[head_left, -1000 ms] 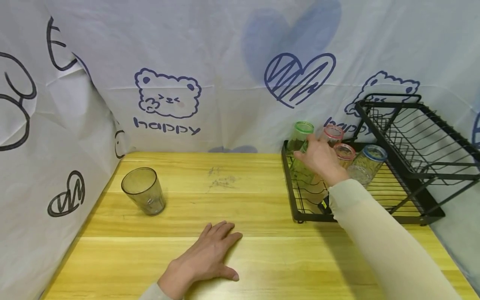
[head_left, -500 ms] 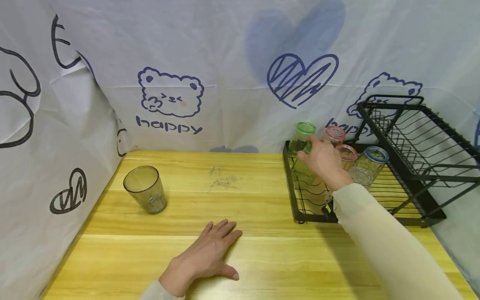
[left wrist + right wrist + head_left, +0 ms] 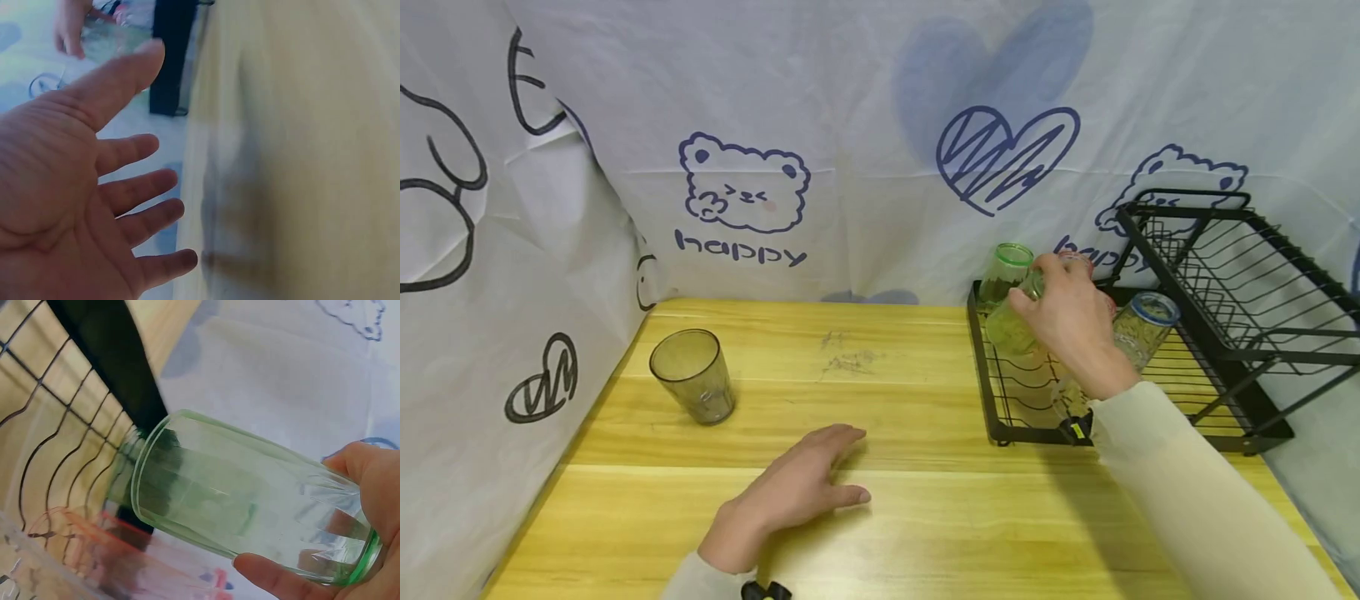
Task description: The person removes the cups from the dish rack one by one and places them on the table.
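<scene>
My right hand [image 3: 1071, 321] grips a pale green drinking glass [image 3: 250, 500] by its thicker green end, fingers and thumb on either side. The glass is tilted, its wide rim towards the wire rack [image 3: 69, 419]. Behind it stands another green glass [image 3: 1004, 275]. Right by the hand are two pink-ringed glasses, largely hidden behind it, and a clear glass with a blue ring [image 3: 1142, 325]. My left hand [image 3: 793, 483] is over the table front with fingers extended and thumb apart; the left wrist view shows its palm holding nothing.
A smoky brown glass [image 3: 696, 379] stands upright on the wooden table [image 3: 895, 400] at left. The black rack's tray [image 3: 992, 417] sits at right, with a raised wire tier [image 3: 1247, 275] over its right side. A printed cloth [image 3: 865, 200] hangs behind.
My right hand has lifted the green glass, tilting it and shifting slightly right. My left hand has risen from the tabletop and turned, its fingers closer together.
</scene>
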`<act>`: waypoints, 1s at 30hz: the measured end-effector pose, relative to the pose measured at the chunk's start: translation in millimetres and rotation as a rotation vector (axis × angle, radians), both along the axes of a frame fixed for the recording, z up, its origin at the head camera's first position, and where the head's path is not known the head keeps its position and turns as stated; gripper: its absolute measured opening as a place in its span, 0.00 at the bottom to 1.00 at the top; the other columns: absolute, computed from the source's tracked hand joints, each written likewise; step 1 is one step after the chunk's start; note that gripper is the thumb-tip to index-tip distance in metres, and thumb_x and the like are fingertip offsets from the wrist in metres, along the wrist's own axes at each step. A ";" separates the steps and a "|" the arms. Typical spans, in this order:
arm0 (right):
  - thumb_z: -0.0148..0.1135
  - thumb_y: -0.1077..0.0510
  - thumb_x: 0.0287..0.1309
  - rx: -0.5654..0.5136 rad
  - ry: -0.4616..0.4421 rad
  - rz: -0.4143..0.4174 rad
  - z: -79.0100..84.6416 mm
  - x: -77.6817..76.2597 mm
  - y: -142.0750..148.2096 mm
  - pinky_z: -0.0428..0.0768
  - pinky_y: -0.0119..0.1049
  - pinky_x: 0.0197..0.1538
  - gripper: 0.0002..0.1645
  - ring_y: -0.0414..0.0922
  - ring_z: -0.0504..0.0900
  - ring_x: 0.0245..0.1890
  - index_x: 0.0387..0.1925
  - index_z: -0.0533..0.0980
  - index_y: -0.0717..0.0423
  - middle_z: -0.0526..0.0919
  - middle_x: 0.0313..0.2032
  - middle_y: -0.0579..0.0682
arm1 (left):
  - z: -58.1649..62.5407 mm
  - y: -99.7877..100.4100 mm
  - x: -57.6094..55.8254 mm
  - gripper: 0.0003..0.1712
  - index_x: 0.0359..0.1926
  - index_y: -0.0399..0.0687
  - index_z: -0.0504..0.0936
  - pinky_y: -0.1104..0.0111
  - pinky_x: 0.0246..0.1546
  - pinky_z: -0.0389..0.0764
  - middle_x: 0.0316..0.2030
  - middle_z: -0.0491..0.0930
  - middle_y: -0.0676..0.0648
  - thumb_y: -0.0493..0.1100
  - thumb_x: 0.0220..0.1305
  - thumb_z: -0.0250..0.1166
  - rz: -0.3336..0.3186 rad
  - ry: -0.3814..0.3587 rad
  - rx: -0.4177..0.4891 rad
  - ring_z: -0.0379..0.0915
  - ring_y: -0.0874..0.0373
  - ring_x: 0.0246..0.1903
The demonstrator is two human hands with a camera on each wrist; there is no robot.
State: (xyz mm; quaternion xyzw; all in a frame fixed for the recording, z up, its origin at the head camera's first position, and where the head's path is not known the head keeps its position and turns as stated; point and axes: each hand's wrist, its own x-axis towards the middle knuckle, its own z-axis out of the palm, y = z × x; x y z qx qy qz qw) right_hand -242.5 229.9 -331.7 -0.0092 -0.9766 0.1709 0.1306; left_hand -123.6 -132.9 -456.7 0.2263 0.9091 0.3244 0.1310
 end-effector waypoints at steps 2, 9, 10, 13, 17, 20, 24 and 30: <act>0.56 0.39 0.71 -0.017 0.022 0.000 3.2 5.8 -2.9 0.78 0.74 0.48 0.34 0.74 0.78 0.53 0.68 0.69 0.57 0.67 0.69 0.73 | 3.9 -2.9 -2.5 0.43 0.77 0.50 0.71 0.44 0.76 0.67 0.75 0.70 0.43 0.56 0.66 0.75 0.082 -0.011 0.028 0.65 0.42 0.75; 0.61 0.38 0.72 -0.141 0.103 0.054 5.5 30.3 -20.3 0.78 0.67 0.46 0.32 0.67 0.79 0.48 0.65 0.72 0.54 0.72 0.64 0.66 | 17.0 -11.5 -8.0 0.33 0.73 0.51 0.75 0.41 0.68 0.75 0.70 0.76 0.43 0.51 0.71 0.70 0.366 -0.017 0.127 0.72 0.39 0.69; 0.63 0.39 0.71 -0.164 0.113 0.065 4.5 34.0 -23.3 0.79 0.66 0.47 0.32 0.65 0.78 0.49 0.64 0.72 0.54 0.73 0.63 0.64 | 18.2 -12.3 -8.6 0.32 0.73 0.51 0.76 0.41 0.66 0.77 0.70 0.76 0.42 0.51 0.72 0.70 0.395 -0.023 0.139 0.73 0.39 0.68; 0.65 0.41 0.71 -0.222 0.131 0.088 -0.5 43.6 -32.1 0.78 0.63 0.49 0.30 0.62 0.77 0.49 0.64 0.73 0.54 0.75 0.58 0.61 | 21.1 -13.8 -10.0 0.30 0.72 0.52 0.76 0.42 0.63 0.79 0.68 0.77 0.42 0.52 0.73 0.69 0.445 -0.035 0.159 0.73 0.38 0.67; 0.66 0.42 0.71 -0.307 0.137 0.112 -12.1 54.7 -42.6 0.78 0.65 0.54 0.28 0.63 0.78 0.54 0.62 0.75 0.53 0.78 0.58 0.62 | 22.0 -13.6 -11.3 0.30 0.72 0.51 0.76 0.46 0.67 0.78 0.69 0.76 0.43 0.51 0.73 0.69 0.460 -0.075 0.223 0.72 0.40 0.69; 0.65 0.41 0.71 -0.383 0.118 0.136 -22.5 61.3 -49.3 0.77 0.66 0.57 0.27 0.64 0.78 0.58 0.62 0.75 0.52 0.79 0.61 0.61 | 21.9 -13.5 -11.4 0.31 0.72 0.48 0.76 0.49 0.70 0.76 0.70 0.76 0.43 0.51 0.72 0.69 0.457 -0.103 0.270 0.71 0.43 0.71; 0.64 0.39 0.72 -0.483 0.072 0.169 -37.5 68.2 -58.0 0.80 0.61 0.52 0.27 0.60 0.82 0.48 0.63 0.74 0.50 0.80 0.59 0.58 | 23.3 -13.1 -10.6 0.37 0.75 0.50 0.72 0.49 0.70 0.77 0.71 0.75 0.42 0.55 0.70 0.71 0.440 -0.134 0.315 0.71 0.42 0.71; 0.64 0.38 0.72 -0.641 -0.032 0.173 -58.3 78.5 -74.4 0.72 0.41 0.27 0.25 0.45 0.69 0.17 0.62 0.74 0.43 0.83 0.37 0.56 | 27.8 -10.3 -10.4 0.47 0.79 0.62 0.65 0.44 0.68 0.77 0.74 0.70 0.43 0.62 0.64 0.74 0.405 -0.206 0.397 0.68 0.41 0.73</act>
